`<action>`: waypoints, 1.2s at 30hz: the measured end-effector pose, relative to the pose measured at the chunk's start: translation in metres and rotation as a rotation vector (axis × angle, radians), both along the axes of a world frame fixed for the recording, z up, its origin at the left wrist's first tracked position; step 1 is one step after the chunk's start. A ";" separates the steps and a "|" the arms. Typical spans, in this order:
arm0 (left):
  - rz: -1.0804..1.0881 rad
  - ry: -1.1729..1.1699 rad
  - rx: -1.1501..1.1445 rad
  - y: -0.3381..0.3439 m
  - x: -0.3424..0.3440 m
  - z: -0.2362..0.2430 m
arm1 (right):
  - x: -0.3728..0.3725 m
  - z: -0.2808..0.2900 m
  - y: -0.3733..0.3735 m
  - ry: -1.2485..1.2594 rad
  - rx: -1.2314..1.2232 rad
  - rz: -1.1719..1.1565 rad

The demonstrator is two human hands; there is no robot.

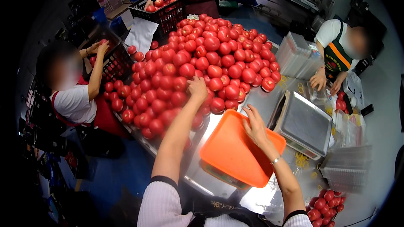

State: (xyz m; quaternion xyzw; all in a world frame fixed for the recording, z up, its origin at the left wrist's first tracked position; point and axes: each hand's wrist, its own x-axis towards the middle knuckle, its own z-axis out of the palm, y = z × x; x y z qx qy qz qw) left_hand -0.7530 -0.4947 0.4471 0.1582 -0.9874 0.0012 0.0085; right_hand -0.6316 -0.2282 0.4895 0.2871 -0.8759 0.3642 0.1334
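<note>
A big heap of red tomatoes covers most of the metal table. My left hand reaches into the near side of the heap, its fingers apart and bent over tomatoes; no tomato is visibly gripped. In front of me lies a shallow orange tray with nothing in it, tilted in view. It sits on top of a scale-like base, mostly hidden. My right hand is over the tray's far right rim, fingers stretched and apart.
Right of the tray is a scale with a grey platform. Clear plastic boxes are stacked behind it, more nearer. Packed tomatoes lie at lower right. Co-workers stand left, far and right; black crates line the far left.
</note>
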 end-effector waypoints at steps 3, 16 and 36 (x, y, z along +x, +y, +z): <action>0.093 -0.212 -0.081 0.006 -0.026 -0.007 | -0.029 -0.011 -0.038 -0.076 -0.048 0.027; -0.120 0.280 0.556 -0.013 0.044 0.052 | -0.026 0.007 -0.045 -0.370 -0.404 -0.003; -0.613 0.445 0.244 0.139 -0.054 0.008 | 0.067 0.023 0.040 -0.487 0.268 -0.438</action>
